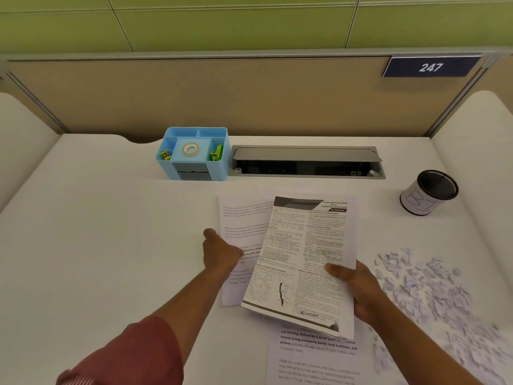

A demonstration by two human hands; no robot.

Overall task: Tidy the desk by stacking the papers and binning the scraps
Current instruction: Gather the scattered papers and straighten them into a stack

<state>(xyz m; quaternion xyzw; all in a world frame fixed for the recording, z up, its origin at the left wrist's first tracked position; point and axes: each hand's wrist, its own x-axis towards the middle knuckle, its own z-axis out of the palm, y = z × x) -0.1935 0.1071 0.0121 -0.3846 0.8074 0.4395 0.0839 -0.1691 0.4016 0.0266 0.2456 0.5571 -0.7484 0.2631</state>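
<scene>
Holding a printed sheet [302,262] at the counter's [111,218] centre, the right grip [358,287] pinches its edge at four o'clock. The left grip [219,252] presses a page [241,218] at nine o'clock; whether its fingers curl, I cannot tell. Scraps [424,290] lie at three o'clock, the bin [429,193] at two.

"247" on the blue partition sign [430,67]; "E-mail" at the foot of the printed sheet [305,262].

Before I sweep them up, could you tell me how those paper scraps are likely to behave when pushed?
The scraps look tiny and thin, so they are probably very light and may scatter rather than slide together. They lie in a loose heap, so some would likely stay behind. The bin is small, so some could spill past it.
</scene>
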